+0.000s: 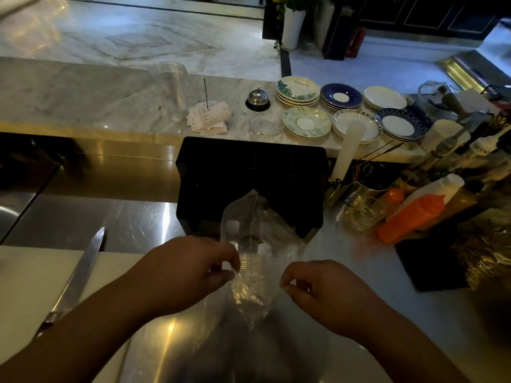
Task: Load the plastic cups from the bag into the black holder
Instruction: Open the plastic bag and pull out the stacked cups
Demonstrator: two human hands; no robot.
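crinkled clear bag (pixel 257 261) shows stacked ribbed cups (pixel 250 268).

A long knife (pixel 80 272) is lying at eight o'clock, a service bell (pixel 257 99) and stacked saucers (pixel 297 91) are sitting at twelve to one, and an orange squeeze bottle (pixel 409 218) is leaning at three.

You're working in dim light; warm glare streaks the steel worktop (pixel 132 217), edges bend, and everything looks soft.
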